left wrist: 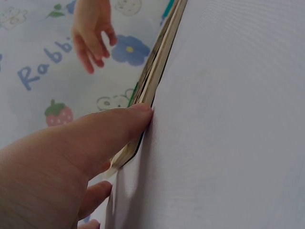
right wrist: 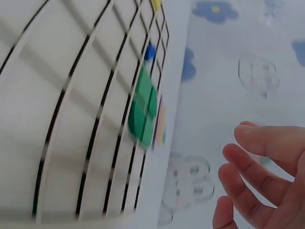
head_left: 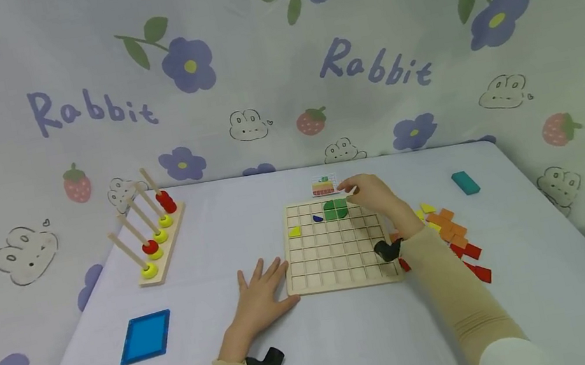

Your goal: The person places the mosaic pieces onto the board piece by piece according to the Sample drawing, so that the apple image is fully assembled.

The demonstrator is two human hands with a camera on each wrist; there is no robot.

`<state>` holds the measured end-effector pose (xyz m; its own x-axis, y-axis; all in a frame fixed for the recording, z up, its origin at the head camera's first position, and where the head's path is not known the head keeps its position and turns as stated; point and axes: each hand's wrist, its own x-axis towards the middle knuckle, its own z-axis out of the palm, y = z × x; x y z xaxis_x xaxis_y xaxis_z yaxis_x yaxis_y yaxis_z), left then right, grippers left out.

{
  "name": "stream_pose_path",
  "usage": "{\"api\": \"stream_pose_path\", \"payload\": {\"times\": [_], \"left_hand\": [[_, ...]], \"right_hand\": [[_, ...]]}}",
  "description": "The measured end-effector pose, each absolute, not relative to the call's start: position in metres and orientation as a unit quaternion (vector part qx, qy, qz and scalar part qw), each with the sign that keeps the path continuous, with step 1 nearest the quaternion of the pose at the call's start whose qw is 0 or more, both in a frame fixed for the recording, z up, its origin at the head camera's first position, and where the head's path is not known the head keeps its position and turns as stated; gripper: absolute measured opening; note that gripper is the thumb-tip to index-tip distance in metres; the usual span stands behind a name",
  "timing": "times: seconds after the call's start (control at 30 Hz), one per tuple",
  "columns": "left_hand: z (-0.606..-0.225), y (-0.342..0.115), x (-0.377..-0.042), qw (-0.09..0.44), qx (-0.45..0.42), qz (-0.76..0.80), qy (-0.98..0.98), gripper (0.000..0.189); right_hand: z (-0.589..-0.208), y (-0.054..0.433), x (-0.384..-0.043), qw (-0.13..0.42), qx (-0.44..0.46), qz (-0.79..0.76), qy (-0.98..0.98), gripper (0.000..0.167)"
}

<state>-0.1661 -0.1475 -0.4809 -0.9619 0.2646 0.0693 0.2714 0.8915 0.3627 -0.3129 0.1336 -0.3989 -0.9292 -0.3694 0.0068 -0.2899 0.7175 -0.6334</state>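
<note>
A wooden grid board [head_left: 317, 262] lies on the white table, with green pieces [head_left: 336, 209] forming a rounded shape near its far edge. Beside them sit a small blue piece [head_left: 318, 218] and a yellow piece [head_left: 294, 232]. My left hand [head_left: 259, 294] is spread at the board's near left corner; in the left wrist view its thumb [left wrist: 128, 119] touches the board's edge. Over the far right part of the board reaches my right hand [head_left: 372, 193], fingertips close to a small picture card [head_left: 324, 184]. Its fingers [right wrist: 248, 167] are loosely bent, with nothing visible between them.
Loose orange tiles [head_left: 448, 227], red tiles [head_left: 478, 273] and yellow ones lie right of the board, partly behind my right forearm. A teal block [head_left: 465, 182] is farther right. On the left are a peg stand with rings [head_left: 164, 249] and a blue square tray [head_left: 146, 337].
</note>
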Motion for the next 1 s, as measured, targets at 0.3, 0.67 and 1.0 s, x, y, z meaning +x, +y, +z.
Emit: {"api": "stream_pose_path", "payload": {"times": [0.3, 0.67, 1.0], "left_hand": [[-0.479, -0.157, -0.164, 0.012, -0.132, -0.186, -0.974, 0.074], [-0.484, -0.152, -0.165, 0.024, -0.148, -0.201, -0.968, 0.073], [-0.483, -0.150, -0.168, 0.015, -0.147, -0.201, -0.968, 0.073]], "right_hand": [[-0.413, 0.196, -0.301, 0.039, -0.115, -0.358, 0.926, 0.033], [-0.429, 0.241, -0.287, 0.139, -0.077, -0.275, 0.948, 0.029], [-0.441, 0.257, -0.274, 0.155, -0.057, -0.257, 0.952, 0.034]]}}
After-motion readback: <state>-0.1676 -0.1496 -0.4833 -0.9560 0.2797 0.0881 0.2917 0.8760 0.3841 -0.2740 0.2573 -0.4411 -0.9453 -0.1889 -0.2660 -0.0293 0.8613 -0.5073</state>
